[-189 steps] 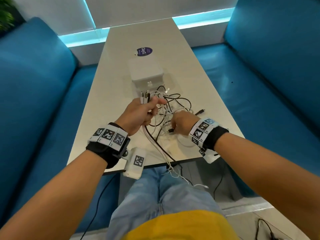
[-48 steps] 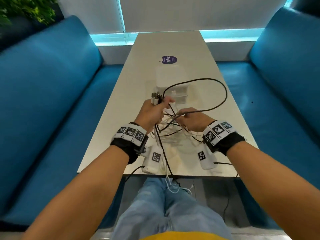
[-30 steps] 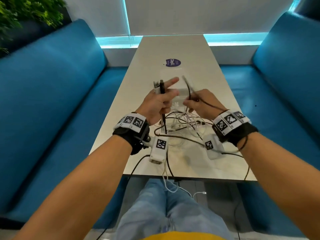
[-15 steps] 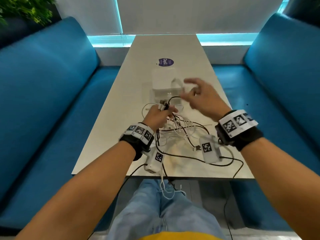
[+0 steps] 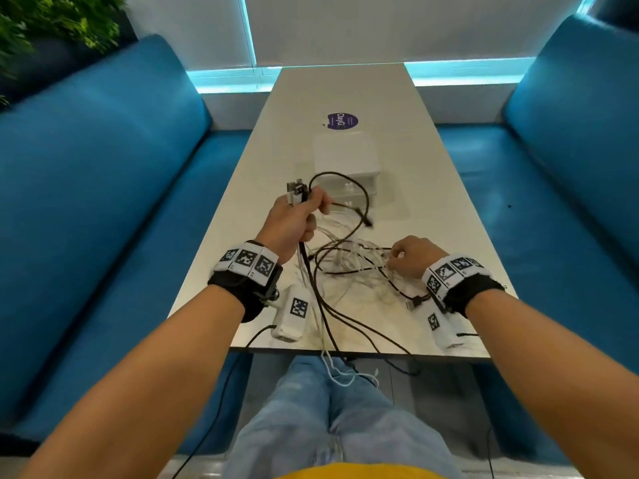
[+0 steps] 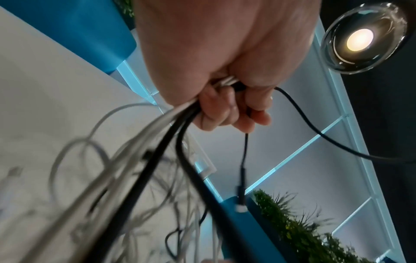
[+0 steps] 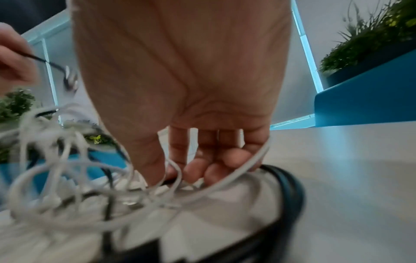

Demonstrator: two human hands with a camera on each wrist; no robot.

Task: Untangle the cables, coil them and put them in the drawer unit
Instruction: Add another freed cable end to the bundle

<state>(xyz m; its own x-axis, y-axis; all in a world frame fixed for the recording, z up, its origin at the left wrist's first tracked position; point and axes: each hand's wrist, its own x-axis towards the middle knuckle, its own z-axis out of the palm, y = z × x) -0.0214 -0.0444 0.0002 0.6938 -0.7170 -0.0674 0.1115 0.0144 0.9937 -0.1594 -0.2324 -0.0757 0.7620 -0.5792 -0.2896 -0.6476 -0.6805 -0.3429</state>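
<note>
My left hand [image 5: 311,205] is raised over the table and grips a bundle of black and white cable ends, their plugs [image 5: 295,193] sticking up from the fist. A black cable [image 5: 359,198] loops out of that fist and its free plug dangles. In the left wrist view the fingers [image 6: 236,110] curl round the cables [image 6: 157,151]. The tangle [image 5: 349,261] of white and black cables lies on the table. My right hand [image 5: 397,254] is down in its right side, and its fingertips [image 7: 202,170] pinch a white cable [image 7: 175,174]. The white drawer unit [image 5: 344,155] stands just beyond the hands.
A purple sticker [image 5: 342,119] lies behind the drawer unit on the narrow white table [image 5: 432,209]. Blue benches [image 5: 103,202] flank it on both sides. Several cables [image 5: 332,364] hang over the near table edge towards my lap. A plant [image 5: 52,19] stands at far left.
My right hand, open in the air over the drawer unit half a second ago, has dropped into the right side of the tangle and pinched a cable. The left hand keeps its bundle, raised slightly.
</note>
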